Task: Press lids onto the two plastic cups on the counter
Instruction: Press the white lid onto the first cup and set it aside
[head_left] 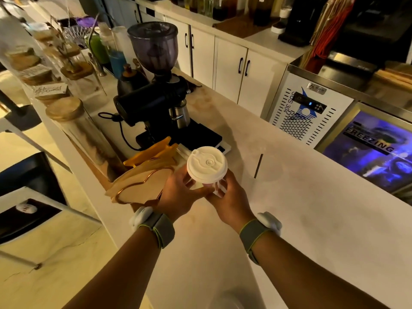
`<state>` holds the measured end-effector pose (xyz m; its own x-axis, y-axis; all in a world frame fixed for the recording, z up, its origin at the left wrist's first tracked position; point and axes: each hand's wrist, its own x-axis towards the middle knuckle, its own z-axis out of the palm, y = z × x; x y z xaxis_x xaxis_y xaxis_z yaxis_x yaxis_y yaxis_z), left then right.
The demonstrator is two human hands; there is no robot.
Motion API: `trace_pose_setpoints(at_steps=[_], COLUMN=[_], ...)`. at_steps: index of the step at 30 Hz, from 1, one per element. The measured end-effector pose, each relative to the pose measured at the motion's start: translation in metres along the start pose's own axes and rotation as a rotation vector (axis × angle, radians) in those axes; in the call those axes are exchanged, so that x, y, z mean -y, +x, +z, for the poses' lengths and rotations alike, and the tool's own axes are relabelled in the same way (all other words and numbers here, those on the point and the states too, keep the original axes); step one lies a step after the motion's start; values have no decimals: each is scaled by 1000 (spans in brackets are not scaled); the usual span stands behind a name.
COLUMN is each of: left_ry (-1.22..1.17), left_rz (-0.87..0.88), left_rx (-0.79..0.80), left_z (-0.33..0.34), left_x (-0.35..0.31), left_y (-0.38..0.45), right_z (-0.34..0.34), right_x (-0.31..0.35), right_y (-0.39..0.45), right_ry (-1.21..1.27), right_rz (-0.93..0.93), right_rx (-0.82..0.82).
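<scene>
A clear plastic cup point(217, 186) is held above the pale counter point(301, 208), capped by a white lid point(207, 164) that sits on its rim. My left hand point(180, 192) wraps the cup's left side from below. My right hand point(227, 197) grips its right side, fingers on the clear wall. At the bottom edge, a blurred clear rim that may be a second cup point(229, 299) shows on the counter; I cannot tell if it has a lid.
A black coffee grinder point(156, 92) with a steel cup stands just behind the hands. Paper filters in a copper wire holder point(142, 186) and a yellow holder point(151, 152) sit to the left. A freezer unit point(307, 112) lies across the aisle on the right.
</scene>
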<state>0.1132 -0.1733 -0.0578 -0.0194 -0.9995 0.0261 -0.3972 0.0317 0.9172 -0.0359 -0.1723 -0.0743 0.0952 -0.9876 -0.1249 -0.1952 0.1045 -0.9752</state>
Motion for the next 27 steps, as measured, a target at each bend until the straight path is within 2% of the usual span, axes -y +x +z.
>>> trace_pose_setpoints(at_steps=[15,27], left_ry=[-44,6], left_rz=[19,-54], left_rx=[-2,30], left_z=[5,9], left_x=[17,16], left_y=[26,13], right_z=[9,6], right_x=[-14,-14], right_y=[23,12], right_ry=[12,-170], right_rz=[-37,-55], right_rx=[-60,-55])
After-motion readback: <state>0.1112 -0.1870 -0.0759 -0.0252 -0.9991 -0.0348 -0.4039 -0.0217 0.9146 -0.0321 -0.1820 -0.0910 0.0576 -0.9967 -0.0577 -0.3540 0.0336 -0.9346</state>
